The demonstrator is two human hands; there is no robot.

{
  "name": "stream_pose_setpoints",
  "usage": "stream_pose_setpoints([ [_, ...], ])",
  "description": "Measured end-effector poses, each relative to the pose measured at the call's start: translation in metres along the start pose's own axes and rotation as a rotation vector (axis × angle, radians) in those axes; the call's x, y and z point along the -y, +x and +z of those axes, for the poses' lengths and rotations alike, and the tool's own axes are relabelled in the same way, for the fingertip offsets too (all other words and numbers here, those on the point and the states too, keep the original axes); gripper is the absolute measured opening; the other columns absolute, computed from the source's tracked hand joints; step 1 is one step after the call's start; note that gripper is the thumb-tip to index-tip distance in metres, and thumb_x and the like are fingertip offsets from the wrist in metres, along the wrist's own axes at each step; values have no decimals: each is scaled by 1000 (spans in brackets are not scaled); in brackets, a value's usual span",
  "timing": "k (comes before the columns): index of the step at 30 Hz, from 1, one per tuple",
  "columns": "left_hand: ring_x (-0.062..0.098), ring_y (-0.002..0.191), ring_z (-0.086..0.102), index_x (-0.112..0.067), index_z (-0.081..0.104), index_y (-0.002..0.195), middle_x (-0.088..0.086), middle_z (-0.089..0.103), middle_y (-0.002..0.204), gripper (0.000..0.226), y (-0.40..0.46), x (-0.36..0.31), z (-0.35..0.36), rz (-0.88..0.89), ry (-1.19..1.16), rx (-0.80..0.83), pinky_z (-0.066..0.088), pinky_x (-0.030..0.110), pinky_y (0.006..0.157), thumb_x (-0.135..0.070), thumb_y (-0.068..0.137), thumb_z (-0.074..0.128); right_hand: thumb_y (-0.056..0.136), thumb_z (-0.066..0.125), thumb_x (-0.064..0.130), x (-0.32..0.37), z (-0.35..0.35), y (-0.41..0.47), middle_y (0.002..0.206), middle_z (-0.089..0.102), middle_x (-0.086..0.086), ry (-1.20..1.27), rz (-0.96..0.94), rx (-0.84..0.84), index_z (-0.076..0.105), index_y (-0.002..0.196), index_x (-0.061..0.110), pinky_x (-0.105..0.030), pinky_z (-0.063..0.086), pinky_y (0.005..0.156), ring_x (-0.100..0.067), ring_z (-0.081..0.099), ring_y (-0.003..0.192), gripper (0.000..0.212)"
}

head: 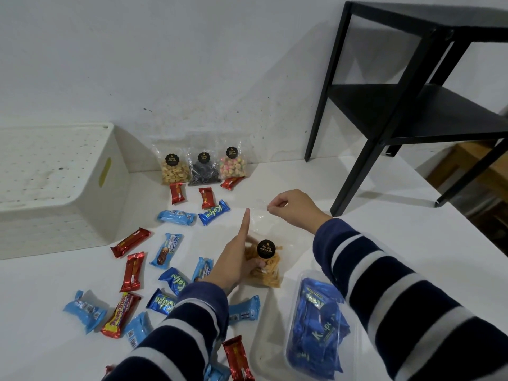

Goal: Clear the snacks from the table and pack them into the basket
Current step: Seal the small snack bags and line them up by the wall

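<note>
A clear bag of orange potato sticks with a round black label stands in the middle of the white table. My left hand holds its lower part, thumb on the front and index finger pointing straight up. My right hand pinches the bag's clear top edge. The white perforated basket sits upside down at the far left. Several red and blue wrapped snack bars lie scattered left of my hands. A clear tray of dark blue wafer packs lies by my right sleeve.
Three clear snack bags lean against the wall at the back, with red bars in front. A black metal side table stands on the table's far right. The table's right edge runs diagonally past its legs.
</note>
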State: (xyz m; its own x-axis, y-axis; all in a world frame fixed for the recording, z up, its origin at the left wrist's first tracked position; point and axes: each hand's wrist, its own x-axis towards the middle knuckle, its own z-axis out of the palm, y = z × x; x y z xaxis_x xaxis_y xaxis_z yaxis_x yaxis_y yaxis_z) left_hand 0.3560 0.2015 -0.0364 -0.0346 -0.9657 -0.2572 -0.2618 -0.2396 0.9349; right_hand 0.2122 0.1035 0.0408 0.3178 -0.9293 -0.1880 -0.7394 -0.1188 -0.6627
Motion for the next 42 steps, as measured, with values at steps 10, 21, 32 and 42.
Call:
stream_pose_setpoints([
  [10,2,78,61,-47,-17,143,-2,54,107,115,4,0,4,63,266,-10,49,8,64,-3,82,69,90,58,20,6,5,-3,104,66,1,-6,-10,-5,70,101,10,-22,44,79,-14,58,93,19],
  [21,9,92,62,-53,-21,136,-4,55,110,119,9,8,5,87,282,-38,49,19,78,-8,80,73,87,54,29,14,12,2,100,65,5,-59,36,11,67,99,16,-40,50,93,-19,60,98,22],
  [32,9,98,60,-55,-21,134,-7,51,110,117,15,9,5,59,282,-29,48,24,87,-9,80,73,96,46,30,17,14,3,113,61,7,-195,37,10,60,107,26,-40,40,96,-17,54,106,18],
  [42,16,95,64,-75,-15,123,-1,57,107,115,21,22,-1,105,199,-82,51,42,93,-15,79,73,92,46,5,-4,-6,-1,119,62,-2,-212,4,30,69,104,17,-29,48,92,-20,58,106,29],
])
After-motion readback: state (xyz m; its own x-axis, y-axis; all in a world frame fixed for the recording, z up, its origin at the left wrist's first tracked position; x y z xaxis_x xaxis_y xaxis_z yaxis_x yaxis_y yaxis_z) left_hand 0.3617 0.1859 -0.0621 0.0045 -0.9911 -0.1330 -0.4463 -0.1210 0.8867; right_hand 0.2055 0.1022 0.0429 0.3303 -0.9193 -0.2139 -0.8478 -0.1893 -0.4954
